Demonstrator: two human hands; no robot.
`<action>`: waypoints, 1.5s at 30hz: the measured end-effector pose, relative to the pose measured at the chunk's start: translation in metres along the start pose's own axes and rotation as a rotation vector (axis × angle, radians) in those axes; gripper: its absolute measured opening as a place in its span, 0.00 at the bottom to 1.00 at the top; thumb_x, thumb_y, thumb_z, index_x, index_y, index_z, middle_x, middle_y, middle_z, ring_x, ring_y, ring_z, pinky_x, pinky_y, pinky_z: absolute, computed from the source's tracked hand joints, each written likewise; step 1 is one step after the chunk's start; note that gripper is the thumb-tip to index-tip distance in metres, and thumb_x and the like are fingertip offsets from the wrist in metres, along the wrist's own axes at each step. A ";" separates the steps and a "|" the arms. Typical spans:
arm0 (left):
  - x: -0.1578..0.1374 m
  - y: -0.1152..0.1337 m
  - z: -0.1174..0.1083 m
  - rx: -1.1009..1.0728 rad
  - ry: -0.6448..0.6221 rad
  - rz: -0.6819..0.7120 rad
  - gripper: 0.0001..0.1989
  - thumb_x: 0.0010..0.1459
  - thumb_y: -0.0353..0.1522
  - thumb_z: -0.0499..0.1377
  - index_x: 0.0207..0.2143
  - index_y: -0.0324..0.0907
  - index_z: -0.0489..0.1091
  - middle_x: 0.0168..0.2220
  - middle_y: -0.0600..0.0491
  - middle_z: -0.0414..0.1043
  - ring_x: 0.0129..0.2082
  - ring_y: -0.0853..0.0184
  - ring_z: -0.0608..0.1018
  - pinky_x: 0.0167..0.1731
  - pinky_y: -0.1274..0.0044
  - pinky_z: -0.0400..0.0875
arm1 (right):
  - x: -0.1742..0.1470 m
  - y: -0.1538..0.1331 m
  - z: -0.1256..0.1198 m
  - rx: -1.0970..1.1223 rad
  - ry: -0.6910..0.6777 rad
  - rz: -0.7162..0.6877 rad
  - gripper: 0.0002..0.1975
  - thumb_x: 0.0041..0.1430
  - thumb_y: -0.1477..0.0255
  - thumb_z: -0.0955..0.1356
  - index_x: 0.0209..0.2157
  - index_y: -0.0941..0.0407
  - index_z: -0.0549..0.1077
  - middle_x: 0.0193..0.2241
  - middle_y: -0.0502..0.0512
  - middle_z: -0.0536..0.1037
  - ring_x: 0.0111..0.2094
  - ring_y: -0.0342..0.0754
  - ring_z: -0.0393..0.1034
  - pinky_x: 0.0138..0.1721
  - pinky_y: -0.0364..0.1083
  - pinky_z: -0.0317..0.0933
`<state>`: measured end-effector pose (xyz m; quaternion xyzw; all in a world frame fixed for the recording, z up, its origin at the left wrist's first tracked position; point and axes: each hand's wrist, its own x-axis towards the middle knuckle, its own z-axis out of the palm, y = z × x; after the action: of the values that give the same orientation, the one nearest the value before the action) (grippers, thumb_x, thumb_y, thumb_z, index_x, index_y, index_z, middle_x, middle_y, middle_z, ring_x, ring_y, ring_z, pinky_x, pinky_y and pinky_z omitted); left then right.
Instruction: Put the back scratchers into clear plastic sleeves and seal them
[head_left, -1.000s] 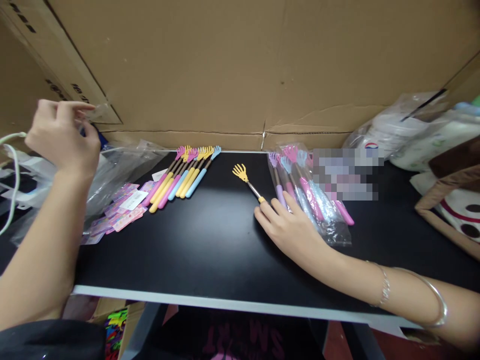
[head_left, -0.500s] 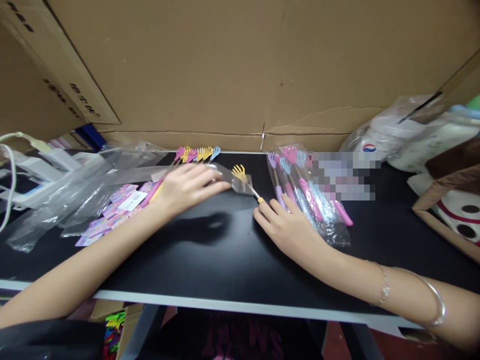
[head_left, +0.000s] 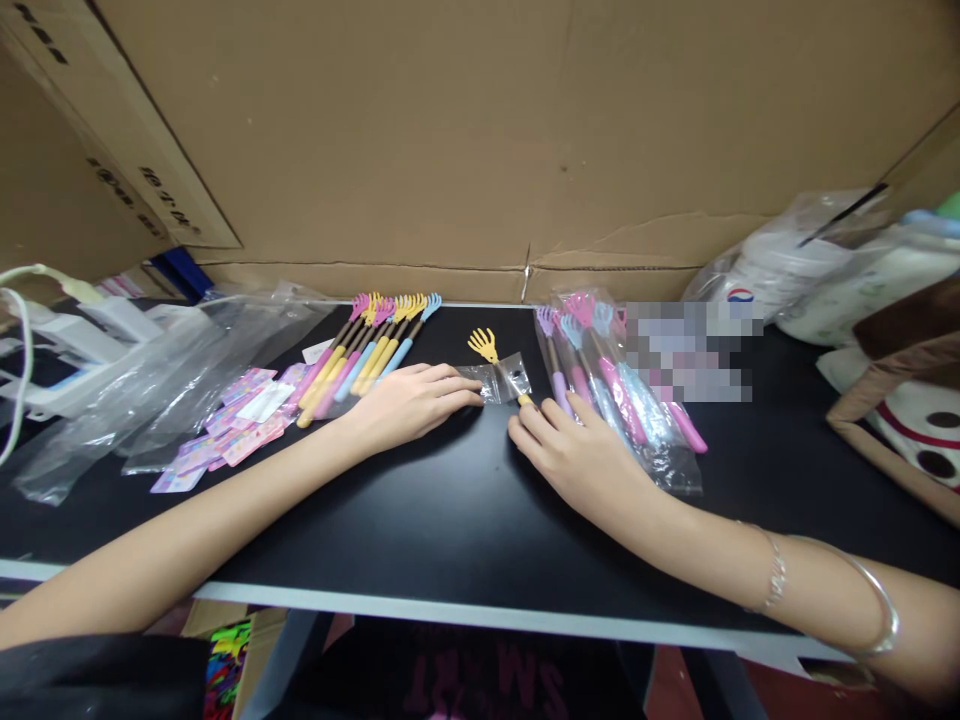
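My right hand grips the yellow handle of a back scratcher, its fingers curled round it. The scratcher's yellow claw points away from me, above the black table. Low over the table, my left hand has its fingertips on a clear plastic bag. That bag's end lies across the scratcher's shaft; whether the shaft is inside or only beneath it, I cannot tell. Beyond my left hand lies a row of colourful back scratchers. Bagged back scratchers lie beside my right hand.
Printed cards and loose clear bags spread over the left side, near a white power strip. A cardboard wall closes off the back. On the right stand a bagged white cup and a brown-handled bag.
My left hand has moved down and to the right, bringing the plastic bag lower across the scratcher's shaft. The row of scratchers behind it now shows more. My right hand has hardly moved.
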<state>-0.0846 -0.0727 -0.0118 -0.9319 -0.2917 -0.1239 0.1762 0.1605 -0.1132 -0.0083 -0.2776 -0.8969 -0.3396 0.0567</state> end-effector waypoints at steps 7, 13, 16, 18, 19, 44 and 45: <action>0.000 -0.002 0.001 -0.048 -0.044 0.003 0.15 0.68 0.33 0.47 0.50 0.41 0.69 0.51 0.50 0.73 0.44 0.66 0.75 0.42 0.74 0.69 | 0.003 0.012 -0.007 0.133 0.029 -0.003 0.13 0.59 0.62 0.69 0.35 0.59 0.74 0.38 0.59 0.78 0.38 0.55 0.70 0.48 0.55 0.57; -0.002 -0.002 0.001 -0.093 -0.064 -0.043 0.17 0.68 0.34 0.46 0.55 0.42 0.67 0.54 0.51 0.71 0.46 0.67 0.74 0.44 0.76 0.70 | 0.003 0.023 0.004 0.157 0.050 -0.001 0.08 0.61 0.70 0.67 0.38 0.60 0.74 0.43 0.61 0.78 0.38 0.52 0.71 0.46 0.52 0.57; -0.003 -0.001 0.002 -0.140 -0.098 -0.072 0.18 0.68 0.34 0.46 0.57 0.42 0.65 0.57 0.52 0.69 0.49 0.65 0.72 0.45 0.74 0.70 | 0.002 0.026 0.011 0.127 0.028 -0.013 0.09 0.62 0.72 0.66 0.40 0.61 0.75 0.48 0.64 0.77 0.40 0.53 0.71 0.46 0.52 0.57; -0.003 -0.001 0.002 -0.178 -0.117 -0.090 0.19 0.68 0.34 0.46 0.59 0.43 0.63 0.58 0.52 0.67 0.51 0.65 0.71 0.47 0.73 0.69 | 0.002 0.026 0.014 0.110 -0.008 -0.013 0.09 0.63 0.73 0.66 0.41 0.61 0.75 0.50 0.65 0.75 0.41 0.54 0.71 0.46 0.53 0.57; -0.003 -0.001 0.002 -0.198 -0.122 -0.097 0.19 0.68 0.34 0.46 0.59 0.43 0.63 0.59 0.52 0.66 0.52 0.65 0.70 0.48 0.72 0.69 | 0.002 0.027 0.015 0.106 -0.023 -0.008 0.09 0.63 0.73 0.66 0.42 0.61 0.75 0.51 0.66 0.74 0.42 0.54 0.71 0.46 0.53 0.56; -0.003 0.016 -0.004 -0.310 -0.185 -0.068 0.21 0.68 0.40 0.47 0.61 0.52 0.60 0.64 0.48 0.56 0.62 0.58 0.63 0.59 0.63 0.60 | 0.008 0.026 0.022 0.283 0.024 -0.009 0.15 0.67 0.70 0.60 0.48 0.60 0.73 0.49 0.62 0.76 0.51 0.55 0.66 0.51 0.54 0.55; -0.003 0.016 -0.004 -0.305 -0.190 -0.067 0.21 0.68 0.40 0.47 0.61 0.52 0.60 0.64 0.48 0.56 0.62 0.58 0.63 0.59 0.63 0.60 | 0.007 0.026 0.022 0.282 0.020 -0.010 0.15 0.67 0.70 0.60 0.48 0.60 0.73 0.49 0.62 0.76 0.52 0.55 0.66 0.51 0.54 0.54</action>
<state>-0.0783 -0.0885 -0.0132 -0.9451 -0.3158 -0.0839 0.0004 0.1700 -0.0798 -0.0084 -0.2589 -0.9365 -0.2132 0.1024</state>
